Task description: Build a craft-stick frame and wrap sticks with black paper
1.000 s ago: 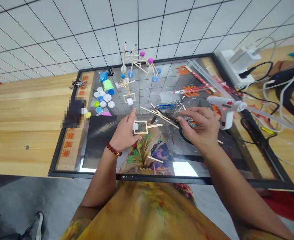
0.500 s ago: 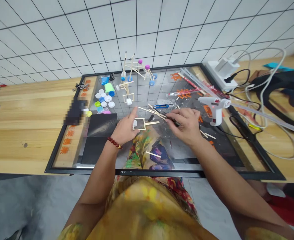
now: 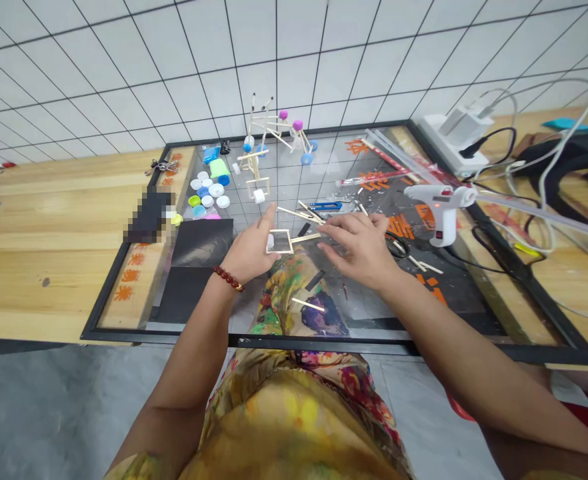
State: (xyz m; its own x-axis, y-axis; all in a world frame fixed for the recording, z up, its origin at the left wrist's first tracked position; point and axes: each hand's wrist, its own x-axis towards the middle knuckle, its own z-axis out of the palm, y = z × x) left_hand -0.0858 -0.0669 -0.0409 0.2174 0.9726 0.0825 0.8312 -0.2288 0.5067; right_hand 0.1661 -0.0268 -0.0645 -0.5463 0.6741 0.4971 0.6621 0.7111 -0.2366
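Observation:
My left hand (image 3: 248, 252), wearing a bead bracelet, grips the left side of a small square stick frame (image 3: 291, 241). Its index finger points forward and its thumb rests at the frame's near edge. A whitish round piece sits inside the frame beside my fingers, and a short stick (image 3: 306, 238) juts from its right side. My right hand (image 3: 357, 247) hovers over the board with fingers apart, nothing visible in them. Thin wooden sticks (image 3: 301, 214) lie just beyond its fingertips. Black scissors handles (image 3: 399, 245) show beside that hand; the blades are hidden.
A stick model with coloured balls (image 3: 274, 133) stands at the back. Bottle caps (image 3: 209, 193) lie left, near black sheets (image 3: 197, 270). A blue cutter (image 3: 325, 206) lies mid-board. Right are a white glue gun (image 3: 440, 207), glue sticks, a power strip (image 3: 451, 143) and trailing cables.
My right hand has opened and come away from the scissors, which now lie by it. A dark strip now shows on the board in front of my right hand. My left hand stays at the frame.

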